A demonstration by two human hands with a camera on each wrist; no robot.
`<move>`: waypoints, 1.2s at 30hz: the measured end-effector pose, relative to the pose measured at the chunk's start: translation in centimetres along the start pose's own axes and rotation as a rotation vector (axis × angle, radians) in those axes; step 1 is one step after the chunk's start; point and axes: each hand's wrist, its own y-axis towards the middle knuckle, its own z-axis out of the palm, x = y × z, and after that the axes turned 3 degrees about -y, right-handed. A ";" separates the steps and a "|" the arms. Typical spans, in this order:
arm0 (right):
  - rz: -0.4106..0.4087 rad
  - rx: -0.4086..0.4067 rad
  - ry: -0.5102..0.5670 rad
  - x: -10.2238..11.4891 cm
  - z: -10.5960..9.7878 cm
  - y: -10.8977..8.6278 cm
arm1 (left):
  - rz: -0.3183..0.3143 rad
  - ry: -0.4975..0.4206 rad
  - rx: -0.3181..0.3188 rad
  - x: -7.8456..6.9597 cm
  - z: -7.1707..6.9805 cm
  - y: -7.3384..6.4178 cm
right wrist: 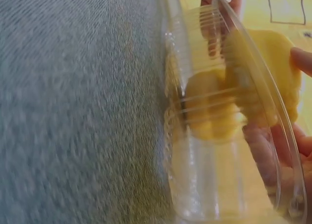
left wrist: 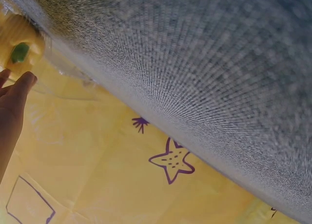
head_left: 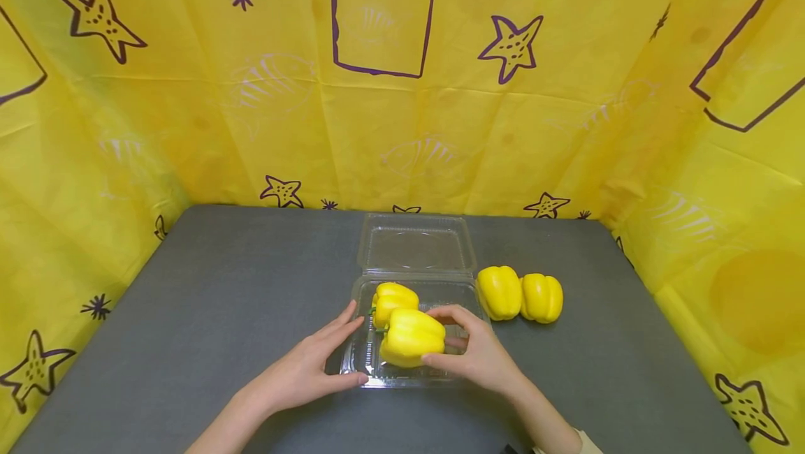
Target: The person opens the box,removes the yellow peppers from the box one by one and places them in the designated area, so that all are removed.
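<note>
A yellow bell pepper (head_left: 411, 337) tilts over the near part of a clear plastic clamshell container (head_left: 449, 293), and my right hand (head_left: 474, 353) holds it from the right between thumb and fingers. Behind it a second yellow pepper (head_left: 395, 298) lies inside the base; both green stems point left. My left hand (head_left: 308, 363) is at the container's left side, fingers fairly straight along the rim and thumb near the front corner. Through the clear wall in the right wrist view, the lower pepper (right wrist: 207, 109) shows beneath the held one (right wrist: 273, 58).
Two more yellow peppers, one nearer (head_left: 499, 293) and one farther right (head_left: 542, 298), sit side by side just right of the container. The container's lid (head_left: 415, 248) lies folded back behind its base. A grey table (head_left: 251, 279) is enclosed by yellow patterned cloth (head_left: 402, 112).
</note>
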 end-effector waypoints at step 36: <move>0.203 -0.260 0.026 0.2 -3.4 -1.0 | 0.004 0.000 -0.001 -0.2 0.0 0.0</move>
